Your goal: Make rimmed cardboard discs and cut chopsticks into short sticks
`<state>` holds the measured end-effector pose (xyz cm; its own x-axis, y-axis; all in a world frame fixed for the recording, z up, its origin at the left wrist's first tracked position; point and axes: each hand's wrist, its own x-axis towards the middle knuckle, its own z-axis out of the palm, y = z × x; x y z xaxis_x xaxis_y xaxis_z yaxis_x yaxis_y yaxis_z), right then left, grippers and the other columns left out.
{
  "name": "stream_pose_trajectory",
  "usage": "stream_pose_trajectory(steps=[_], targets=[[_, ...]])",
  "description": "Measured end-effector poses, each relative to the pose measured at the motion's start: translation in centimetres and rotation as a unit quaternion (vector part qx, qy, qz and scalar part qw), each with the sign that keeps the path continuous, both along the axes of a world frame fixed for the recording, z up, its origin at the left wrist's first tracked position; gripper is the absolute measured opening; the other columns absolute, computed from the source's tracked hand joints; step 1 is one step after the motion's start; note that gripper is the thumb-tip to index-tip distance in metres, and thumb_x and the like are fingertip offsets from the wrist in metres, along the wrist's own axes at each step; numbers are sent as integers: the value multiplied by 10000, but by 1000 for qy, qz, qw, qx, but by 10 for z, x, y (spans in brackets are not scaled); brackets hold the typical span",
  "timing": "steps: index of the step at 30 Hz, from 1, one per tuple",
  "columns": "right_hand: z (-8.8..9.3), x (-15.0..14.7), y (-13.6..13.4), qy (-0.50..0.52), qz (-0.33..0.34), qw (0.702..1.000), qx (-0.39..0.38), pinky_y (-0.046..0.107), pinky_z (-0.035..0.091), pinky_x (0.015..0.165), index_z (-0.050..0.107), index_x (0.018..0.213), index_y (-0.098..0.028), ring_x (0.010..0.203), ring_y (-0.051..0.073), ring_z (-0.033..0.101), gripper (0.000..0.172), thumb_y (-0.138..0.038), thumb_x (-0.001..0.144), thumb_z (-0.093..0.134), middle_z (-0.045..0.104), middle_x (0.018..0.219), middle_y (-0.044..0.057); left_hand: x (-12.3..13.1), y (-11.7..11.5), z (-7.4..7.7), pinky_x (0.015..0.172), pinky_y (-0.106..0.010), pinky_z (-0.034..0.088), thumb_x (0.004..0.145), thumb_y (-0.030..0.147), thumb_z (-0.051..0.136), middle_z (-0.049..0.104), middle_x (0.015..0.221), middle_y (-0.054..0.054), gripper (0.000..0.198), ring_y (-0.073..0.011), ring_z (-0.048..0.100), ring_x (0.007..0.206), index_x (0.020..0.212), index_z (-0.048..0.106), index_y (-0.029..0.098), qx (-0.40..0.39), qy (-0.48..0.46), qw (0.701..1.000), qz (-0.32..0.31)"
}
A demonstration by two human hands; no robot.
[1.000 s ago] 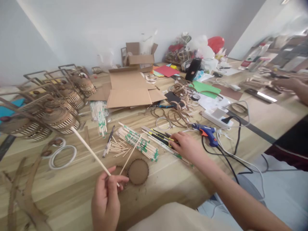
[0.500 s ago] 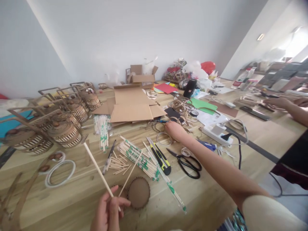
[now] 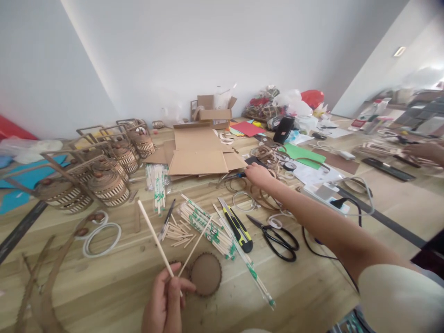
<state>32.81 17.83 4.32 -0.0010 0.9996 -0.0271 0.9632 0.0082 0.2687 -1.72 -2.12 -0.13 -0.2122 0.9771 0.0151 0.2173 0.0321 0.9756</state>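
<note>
In my left hand (image 3: 166,300), low in the view, a pale round chopstick (image 3: 154,236) is pinched and points up and left. A thinner stick (image 3: 196,247) slants up and right from the same fingers. Just beside them lies a round brown cardboard disc (image 3: 206,274) with a notched rim; part of another is behind the fingers. My right hand (image 3: 258,175) reaches far across the table, fingers closed at a small tool with a blue handle (image 3: 239,175); its kind is not clear. Black scissors (image 3: 277,238) and a yellow-black utility knife (image 3: 237,226) lie between my hands.
Wrapped chopsticks (image 3: 204,226) and short cut sticks (image 3: 178,232) lie mid-table. Several woven baskets (image 3: 109,187) with tall handles stand left, near white rings (image 3: 102,240). Flattened cardboard (image 3: 197,159) lies behind. A power strip (image 3: 326,194) with cables is right. A co-worker's hand (image 3: 425,152) shows far right.
The view has turned slightly left, so the table things sit further right. My left hand still holds the sticks, and my right hand stays at the blue-handled tool.
</note>
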Motion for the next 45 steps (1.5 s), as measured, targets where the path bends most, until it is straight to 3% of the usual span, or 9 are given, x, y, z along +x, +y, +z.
stream_pose_trajectory(steps=[6, 11, 15, 22, 24, 29, 35, 40, 45], targets=[[27, -8, -50, -41, 48, 995, 75, 383, 454, 816, 656, 909, -90, 992, 280, 582, 131, -100, 878, 530, 680, 938, 171, -12, 4, -6, 520, -246, 484, 895, 616, 479, 724, 675, -21, 427, -139, 528, 497, 978, 551, 203, 17, 10, 999, -48], [40, -3, -109, -6, 20, 981, 191, 450, 420, 799, 580, 866, -176, 974, 357, 555, 213, -363, 898, 482, 641, 876, 173, -12, 10, 1, 443, -222, 434, 909, 552, 486, 714, 682, -24, 362, -112, 480, 440, 936, 550, 197, 15, -7, 999, -51], [41, -5, -142, 209, -31, 933, 292, 452, 456, 787, 458, 781, -278, 990, 339, 582, 329, -583, 887, 396, 624, 930, 149, -13, 16, 12, 454, -206, 427, 902, 516, 512, 696, 709, -17, 326, -102, 503, 469, 922, 551, 194, -6, -26, 999, -27], [48, -17, -147, 391, -162, 881, 210, 571, 464, 795, 594, 670, -273, 881, 388, 631, 402, -675, 693, 601, 705, 894, 109, -36, 25, 27, 457, -236, 397, 892, 499, 507, 586, 592, 34, 297, -136, 531, 464, 884, 565, 208, -64, 80, 992, -72], [47, -21, -145, 488, -151, 837, 197, 548, 502, 797, 656, 753, -285, 879, 365, 645, 369, -646, 678, 668, 717, 884, 78, -40, 33, 31, 521, -261, 422, 903, 439, 505, 565, 584, 36, 245, -153, 555, 499, 832, 572, 215, -56, 184, 976, -103], [27, -44, -140, 765, -107, 626, 110, 435, 590, 844, 704, 809, -311, 942, 280, 682, 337, -525, 581, 831, 727, 947, 29, -24, 69, 35, 719, -296, 438, 934, 270, 498, 639, 913, -48, 159, -199, 610, 821, 874, 625, 196, 29, 460, 867, -188], [-2, -77, -148, 878, -82, 470, -21, 482, 524, 989, 722, 864, -277, 1027, 277, 682, 315, -439, 616, 829, 745, 975, 38, -4, 104, 19, 690, -280, 404, 940, 226, 515, 647, 910, -56, 200, -201, 596, 845, 794, 647, 190, 38, 500, 825, -260], [-12, -89, -152, 905, -13, 417, -79, 556, 488, 980, 705, 898, -275, 1116, 316, 640, 235, -373, 694, 769, 728, 1063, 63, -6, 106, 14, 682, -291, 390, 930, 209, 526, 654, 896, -68, 202, -215, 593, 845, 766, 641, 183, 38, 505, 819, -269], [-19, -95, -148, 899, -5, 427, -91, 577, 476, 965, 669, 847, -258, 1131, 354, 625, 263, -443, 685, 760, 702, 1107, 82, -7, 101, 11, 688, -287, 393, 916, 208, 525, 658, 854, -49, 187, -193, 589, 804, 766, 634, 184, 23, 494, 827, -269]])
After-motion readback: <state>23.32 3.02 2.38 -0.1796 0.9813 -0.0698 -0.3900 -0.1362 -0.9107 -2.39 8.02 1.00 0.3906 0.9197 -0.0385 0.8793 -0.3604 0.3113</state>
